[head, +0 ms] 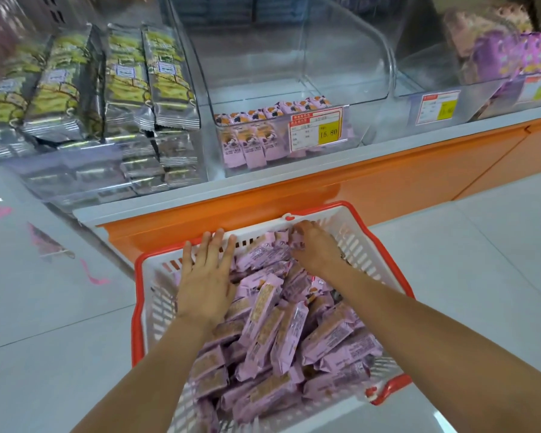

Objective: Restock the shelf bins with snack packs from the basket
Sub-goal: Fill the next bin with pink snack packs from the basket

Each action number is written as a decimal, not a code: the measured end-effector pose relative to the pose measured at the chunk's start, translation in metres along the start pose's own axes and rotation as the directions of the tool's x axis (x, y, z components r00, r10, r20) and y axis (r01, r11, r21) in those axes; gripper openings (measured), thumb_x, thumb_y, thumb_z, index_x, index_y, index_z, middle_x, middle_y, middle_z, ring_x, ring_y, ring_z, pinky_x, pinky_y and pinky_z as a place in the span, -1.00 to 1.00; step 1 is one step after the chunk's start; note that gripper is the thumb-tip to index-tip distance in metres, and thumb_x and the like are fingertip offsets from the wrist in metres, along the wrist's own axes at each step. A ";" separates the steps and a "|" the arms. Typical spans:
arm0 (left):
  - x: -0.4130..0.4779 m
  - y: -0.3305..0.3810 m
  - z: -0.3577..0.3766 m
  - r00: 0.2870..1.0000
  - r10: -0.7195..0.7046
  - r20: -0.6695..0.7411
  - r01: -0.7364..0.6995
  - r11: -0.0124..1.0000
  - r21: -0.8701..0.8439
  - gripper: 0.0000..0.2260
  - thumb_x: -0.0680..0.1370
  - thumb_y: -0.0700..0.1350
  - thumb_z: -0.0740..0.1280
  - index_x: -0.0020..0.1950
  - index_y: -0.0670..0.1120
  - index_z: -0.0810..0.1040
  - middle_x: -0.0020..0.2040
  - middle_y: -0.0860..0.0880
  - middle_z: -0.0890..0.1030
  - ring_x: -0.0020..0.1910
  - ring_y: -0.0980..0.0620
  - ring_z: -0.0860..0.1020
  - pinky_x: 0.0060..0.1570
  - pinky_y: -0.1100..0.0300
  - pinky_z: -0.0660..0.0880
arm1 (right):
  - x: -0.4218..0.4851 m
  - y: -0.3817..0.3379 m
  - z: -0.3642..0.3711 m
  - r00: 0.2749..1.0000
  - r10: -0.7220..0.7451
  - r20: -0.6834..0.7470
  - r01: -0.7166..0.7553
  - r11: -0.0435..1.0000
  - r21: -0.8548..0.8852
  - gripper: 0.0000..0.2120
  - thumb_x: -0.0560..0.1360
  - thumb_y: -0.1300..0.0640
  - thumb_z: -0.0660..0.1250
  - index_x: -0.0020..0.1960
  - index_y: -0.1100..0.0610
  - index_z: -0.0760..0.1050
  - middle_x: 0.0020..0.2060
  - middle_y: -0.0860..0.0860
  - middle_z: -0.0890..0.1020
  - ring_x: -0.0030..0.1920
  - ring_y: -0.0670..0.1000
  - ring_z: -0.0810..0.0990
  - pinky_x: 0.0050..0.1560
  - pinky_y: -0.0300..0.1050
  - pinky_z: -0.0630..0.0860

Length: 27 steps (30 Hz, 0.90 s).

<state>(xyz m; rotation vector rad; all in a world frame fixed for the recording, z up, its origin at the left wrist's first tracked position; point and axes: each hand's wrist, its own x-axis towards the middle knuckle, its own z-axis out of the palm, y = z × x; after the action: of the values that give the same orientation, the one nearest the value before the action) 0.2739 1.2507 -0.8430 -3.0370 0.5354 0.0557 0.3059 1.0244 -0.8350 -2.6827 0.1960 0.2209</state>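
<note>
Purple snack packs (281, 332) filled the white basket (156, 295); the left hand (205, 276) lay flat on them, fingers straight, the right hand (317, 248) curled among them, grip unclear

At 6 o'clock there is one basket (353, 245), and two hands are in it, the left hand (205, 285) and the right hand (317, 248). The purple snack packs (288, 335) inside are too many for exact counting, surely over thirty. At 12 o'clock one clear bin (294, 73) holds about ten more. Three price labels (316, 128) are visible, and four silver-green packs (166, 76) lie on top at 10 o'clock
</note>
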 end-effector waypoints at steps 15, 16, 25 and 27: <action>0.008 0.009 -0.029 1.000 0.002 0.014 -0.001 0.992 -0.123 -0.43 0.63 0.01 0.19 0.61 -0.01 0.10 0.60 -0.11 0.08 0.58 -0.12 0.02 0.54 -0.11 -0.20 | -0.024 0.005 -0.039 0.996 -0.058 -0.063 0.076 0.935 0.346 -0.77 0.44 0.11 0.47 0.06 0.08 0.53 -0.17 -0.02 0.64 -0.17 -0.02 0.61 -0.11 -0.07 0.58; 0.009 0.011 -0.035 0.999 0.023 -0.024 -0.028 0.979 -0.202 -0.46 0.62 -0.02 0.22 0.58 -0.01 0.19 0.57 -0.11 0.15 0.55 -0.13 0.09 0.55 -0.09 -0.12 | -0.026 0.003 -0.047 0.996 -0.050 -0.069 0.072 0.924 0.375 -0.76 0.44 0.09 0.46 0.08 0.08 0.54 -0.19 -0.03 0.64 -0.19 -0.04 0.60 -0.13 -0.09 0.57; 0.014 0.037 -0.101 0.998 0.037 0.049 0.031 0.389 -0.921 -0.71 0.66 -0.05 0.25 0.36 -0.08 0.50 0.08 -0.02 0.62 0.06 -0.07 0.57 -0.08 0.20 0.43 | -0.046 -0.047 -0.106 0.990 -0.109 -0.088 0.139 0.711 0.690 -0.69 0.45 -0.01 0.48 0.10 0.13 0.54 -0.07 0.16 0.68 -0.16 -0.02 0.66 -0.12 -0.21 0.59; 0.013 0.035 -0.114 0.999 0.004 0.046 0.042 0.326 -0.944 -0.76 0.66 -0.11 0.25 0.30 -0.12 0.52 0.05 -0.06 0.63 0.03 -0.07 0.57 -0.13 0.30 0.46 | -0.051 -0.058 -0.117 0.989 -0.127 -0.081 0.144 0.636 0.758 -0.64 0.46 0.03 0.48 0.17 0.14 0.49 -0.04 0.18 0.68 -0.08 0.05 0.68 0.00 -0.04 0.63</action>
<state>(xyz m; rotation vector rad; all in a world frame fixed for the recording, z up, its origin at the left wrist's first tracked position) 0.2769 1.2065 -0.7312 -4.1928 0.6079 0.6886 0.2802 1.0306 -0.6967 -1.8259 0.0628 0.0375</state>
